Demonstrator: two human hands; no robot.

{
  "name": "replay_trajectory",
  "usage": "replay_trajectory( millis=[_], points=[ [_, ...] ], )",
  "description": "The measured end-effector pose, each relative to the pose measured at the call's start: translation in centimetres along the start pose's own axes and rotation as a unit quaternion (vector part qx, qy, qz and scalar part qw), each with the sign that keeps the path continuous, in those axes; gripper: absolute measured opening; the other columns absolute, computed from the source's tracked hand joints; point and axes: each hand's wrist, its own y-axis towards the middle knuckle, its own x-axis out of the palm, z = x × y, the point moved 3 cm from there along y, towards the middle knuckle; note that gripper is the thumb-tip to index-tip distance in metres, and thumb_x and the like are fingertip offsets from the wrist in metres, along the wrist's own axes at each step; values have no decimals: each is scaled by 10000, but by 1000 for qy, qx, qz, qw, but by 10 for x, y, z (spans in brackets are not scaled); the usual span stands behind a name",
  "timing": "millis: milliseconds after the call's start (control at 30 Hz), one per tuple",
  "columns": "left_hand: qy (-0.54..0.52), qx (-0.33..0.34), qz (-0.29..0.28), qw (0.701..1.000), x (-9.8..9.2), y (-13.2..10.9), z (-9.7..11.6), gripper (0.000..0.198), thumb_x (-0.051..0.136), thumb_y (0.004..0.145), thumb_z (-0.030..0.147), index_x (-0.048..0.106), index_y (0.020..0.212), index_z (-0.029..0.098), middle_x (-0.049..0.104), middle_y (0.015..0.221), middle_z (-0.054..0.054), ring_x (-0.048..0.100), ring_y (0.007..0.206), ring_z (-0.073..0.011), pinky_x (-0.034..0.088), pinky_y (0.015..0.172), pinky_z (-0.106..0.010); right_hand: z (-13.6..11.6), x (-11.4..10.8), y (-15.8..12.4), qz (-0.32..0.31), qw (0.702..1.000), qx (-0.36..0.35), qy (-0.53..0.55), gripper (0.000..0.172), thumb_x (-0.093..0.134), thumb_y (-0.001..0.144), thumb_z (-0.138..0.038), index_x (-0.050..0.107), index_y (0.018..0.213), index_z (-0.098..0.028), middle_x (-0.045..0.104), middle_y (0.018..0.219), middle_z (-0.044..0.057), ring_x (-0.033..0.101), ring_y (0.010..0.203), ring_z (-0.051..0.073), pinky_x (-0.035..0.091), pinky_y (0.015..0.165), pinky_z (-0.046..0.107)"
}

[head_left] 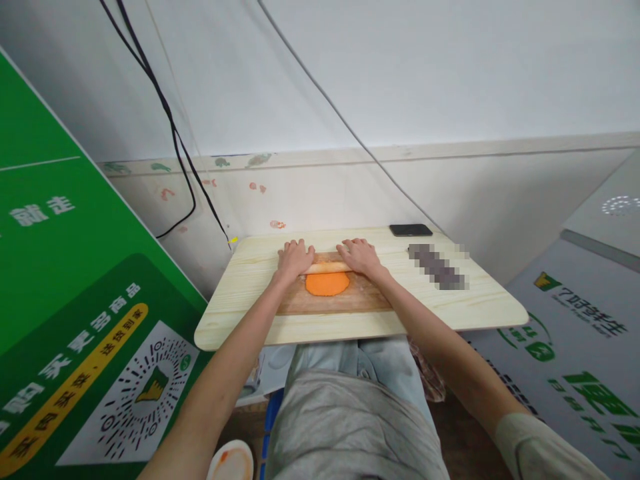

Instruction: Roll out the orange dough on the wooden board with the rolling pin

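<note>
A flat, roughly round sheet of orange dough (327,285) lies on a brown wooden board (310,307). Across its far edge runs a pale rolling pin (327,267), stained orange in the middle. My left hand (296,259) rests over the pin's left end, fingers bent and pointing away from me. Over the right end lies my right hand (361,257), closed down on it in the same way. Both palms hide the ends of the pin.
The board sits on a light wood-patterned table (480,310). A black phone (411,230) and a blurred-out dark item (437,267) lie to the right. Behind is a white wall (320,200) with hanging cables. A stained white lid or dish (231,461) is low at left.
</note>
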Motion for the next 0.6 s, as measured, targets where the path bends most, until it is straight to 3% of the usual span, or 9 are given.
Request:
replay_trajectory(
  millis=[100, 267, 367, 433, 600],
  points=[
    [28, 32, 25, 999, -6, -4, 7, 473, 305, 1096, 375, 655, 1310, 139, 709, 1367, -219, 617, 1337, -375, 461, 1121, -567, 0, 3, -2, 8, 1000, -10, -17, 535, 297, 1134, -465, 661, 1449, -230, 658, 1485, 177, 547, 1408, 356, 397, 1171, 589],
    [34, 72, 1, 997, -11, -1, 22, 436, 319, 1113, 356, 613, 1367, 157, 732, 1346, -207, 662, 1291, -360, 463, 1114, -563, 2, 7, -4, 44, 998, -27, -33, 491, 344, 1121, -381, 592, 1529, -267, 604, 1569, 148, 481, 1482, 342, 278, 1235, 714],
    [-28, 43, -26, 998, -9, 4, 32, 491, 271, 1123, 430, 621, 1363, 183, 727, 1372, -195, 668, 1301, -354, 497, 1083, -532, 3, 8, -4, 48, 998, -31, -26, 509, 342, 1117, -378, 551, 1568, -270, 603, 1573, 145, 485, 1483, 340, 294, 1233, 710],
    [-49, 12, -32, 998, -6, 5, 38, 558, 246, 1117, 514, 650, 1322, 187, 716, 1396, -201, 646, 1333, -382, 480, 1104, -574, 3, 8, -5, 51, 998, -33, -22, 519, 331, 1116, -383, 541, 1578, -270, 602, 1575, 144, 484, 1484, 340, 302, 1232, 703],
    [-53, 17, -9, 998, 3, 3, 48, 643, 199, 1108, 582, 656, 1323, 186, 695, 1422, -214, 588, 1385, -409, 429, 1142, -639, 3, 8, -9, 48, 998, -32, -14, 524, 311, 1115, -381, 559, 1565, -275, 605, 1572, 141, 490, 1477, 339, 305, 1234, 680]
  ],
)
